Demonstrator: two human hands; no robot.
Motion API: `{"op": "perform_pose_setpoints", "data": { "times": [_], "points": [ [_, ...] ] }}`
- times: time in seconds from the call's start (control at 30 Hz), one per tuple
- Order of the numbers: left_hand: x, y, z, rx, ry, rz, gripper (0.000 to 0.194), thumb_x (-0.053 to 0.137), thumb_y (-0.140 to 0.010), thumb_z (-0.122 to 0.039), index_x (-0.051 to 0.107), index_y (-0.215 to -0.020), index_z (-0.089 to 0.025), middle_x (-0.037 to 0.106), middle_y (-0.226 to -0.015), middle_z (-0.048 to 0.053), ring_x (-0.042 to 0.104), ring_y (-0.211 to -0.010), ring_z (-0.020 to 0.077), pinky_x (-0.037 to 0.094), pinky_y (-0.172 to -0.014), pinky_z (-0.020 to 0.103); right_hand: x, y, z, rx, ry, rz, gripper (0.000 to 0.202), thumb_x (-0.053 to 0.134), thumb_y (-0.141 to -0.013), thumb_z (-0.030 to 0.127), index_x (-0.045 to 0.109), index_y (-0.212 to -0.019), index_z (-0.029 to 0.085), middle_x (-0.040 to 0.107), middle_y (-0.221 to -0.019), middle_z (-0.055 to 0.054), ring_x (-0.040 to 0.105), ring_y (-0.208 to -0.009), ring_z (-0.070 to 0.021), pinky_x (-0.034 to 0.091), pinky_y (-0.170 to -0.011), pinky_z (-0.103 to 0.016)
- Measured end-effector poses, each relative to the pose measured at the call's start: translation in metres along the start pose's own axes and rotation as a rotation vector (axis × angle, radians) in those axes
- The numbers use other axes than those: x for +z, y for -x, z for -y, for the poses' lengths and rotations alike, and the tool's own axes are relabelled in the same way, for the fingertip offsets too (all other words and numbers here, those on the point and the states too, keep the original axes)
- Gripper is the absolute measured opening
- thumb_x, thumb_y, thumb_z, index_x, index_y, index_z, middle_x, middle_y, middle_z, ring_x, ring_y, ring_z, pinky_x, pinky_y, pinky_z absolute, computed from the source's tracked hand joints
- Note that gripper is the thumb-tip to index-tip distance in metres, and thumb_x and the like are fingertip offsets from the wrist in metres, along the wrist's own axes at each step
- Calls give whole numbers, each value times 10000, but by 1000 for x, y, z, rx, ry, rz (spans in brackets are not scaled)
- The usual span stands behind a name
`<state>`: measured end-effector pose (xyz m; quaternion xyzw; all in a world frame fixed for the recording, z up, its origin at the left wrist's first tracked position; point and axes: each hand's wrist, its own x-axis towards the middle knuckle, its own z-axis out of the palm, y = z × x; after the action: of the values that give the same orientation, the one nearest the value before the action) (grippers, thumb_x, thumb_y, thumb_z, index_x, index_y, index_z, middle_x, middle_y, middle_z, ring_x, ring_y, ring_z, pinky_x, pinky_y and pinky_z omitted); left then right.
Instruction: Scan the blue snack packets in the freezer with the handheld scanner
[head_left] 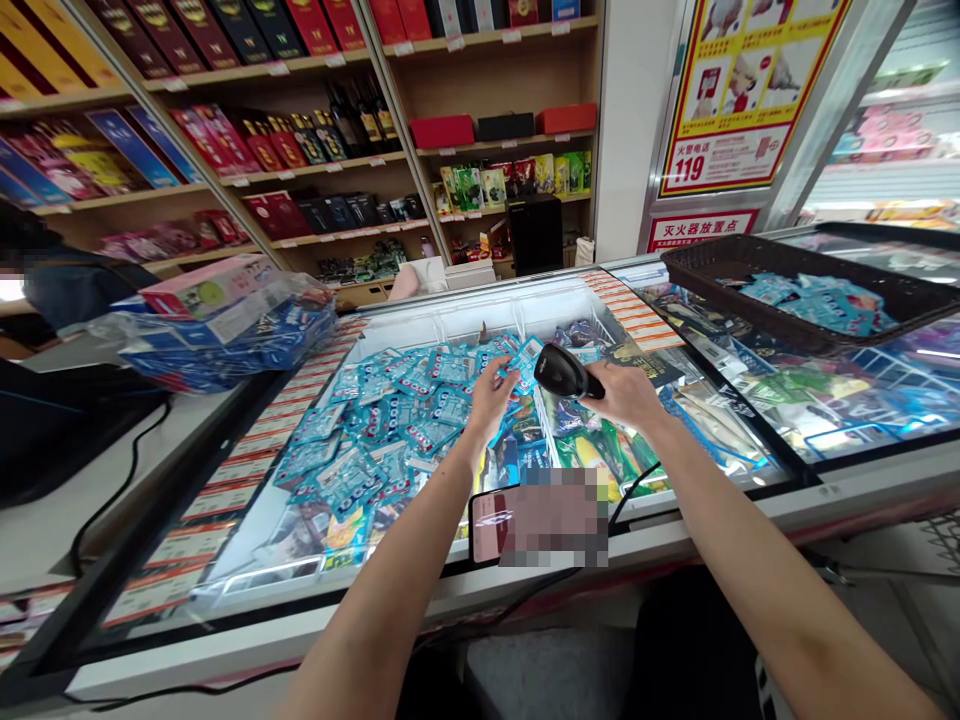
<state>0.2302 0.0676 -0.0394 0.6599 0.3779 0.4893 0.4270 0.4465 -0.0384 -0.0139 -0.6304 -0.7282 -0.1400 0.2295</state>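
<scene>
My left hand (495, 392) pinches a small blue packet (527, 362) by its lower left edge, above the open freezer. A printed label shows on the packet. The black barcode scanner (559, 371) is gripped in my right hand (624, 393), its head close to the packet's right side and its cable running down. Many similar blue packets (390, 420) lie heaped in the freezer (480, 310) below and left of my hands. Green and yellow packages (592, 455) lie in the compartment under the scanner.
A phone (491, 525) lies on the freezer's front edge. Bagged boxes (225, 325) stand at the left. A dark basket (806, 335) holding blue packets rests on the right. Stocked shelves (420, 150) stand behind, and a person (71, 275) is at far left.
</scene>
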Motion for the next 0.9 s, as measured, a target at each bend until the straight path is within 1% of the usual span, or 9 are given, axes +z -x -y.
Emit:
{"op": "perform_pose_setpoints", "data": {
  "times": [0.13, 0.3, 0.47, 0.67, 0.9],
  "points": [
    [0, 0, 1, 4, 7, -2, 454, 645, -723, -449, 573, -1096, -200, 420, -603, -52, 402, -474, 51, 460, -446, 199, 1, 0, 0, 1, 6, -9, 375, 524, -773, 427, 593, -1063, 200, 683, -898, -51, 632, -777, -213, 361, -600, -276],
    [1, 0, 2, 13, -19, -15, 450, 625, -738, -453, 570, -1107, -201, 475, -627, -38, 445, -483, 62, 460, -448, 206, 0, 0, 1, 1, -2, -3, 372, 535, -769, 415, 593, -1058, 189, 684, -897, -61, 629, -787, -214, 369, -619, -276],
    [1, 0, 3, 12, -41, -13, 441, 622, -742, -450, 569, -1111, -215, 503, -653, -34, 475, -499, 67, 445, -441, 194, 0, 0, 2, -11, -15, -14, 353, 532, -769, 405, 595, -1044, 193, 682, -898, -54, 631, -769, -211, 364, -603, -275],
    [1, 2, -1, 31, -50, 3, 416, 613, -753, -446, 582, -1098, -216, 541, -698, -11, 481, -517, 74, 452, -449, 203, 0, 0, 1, -8, -16, -1, 336, 546, -761, 395, 594, -1028, 196, 680, -895, -41, 634, -785, -210, 375, -619, -277],
    [1, 2, -1, 31, -55, 7, 430, 606, -757, -455, 579, -1116, -220, 573, -764, 8, 473, -505, 68, 468, -452, 218, -1, -1, 3, -2, -8, 19, 342, 571, -746, 388, 586, -1027, 194, 682, -910, -46, 636, -798, -214, 384, -628, -280]
  ]
}}
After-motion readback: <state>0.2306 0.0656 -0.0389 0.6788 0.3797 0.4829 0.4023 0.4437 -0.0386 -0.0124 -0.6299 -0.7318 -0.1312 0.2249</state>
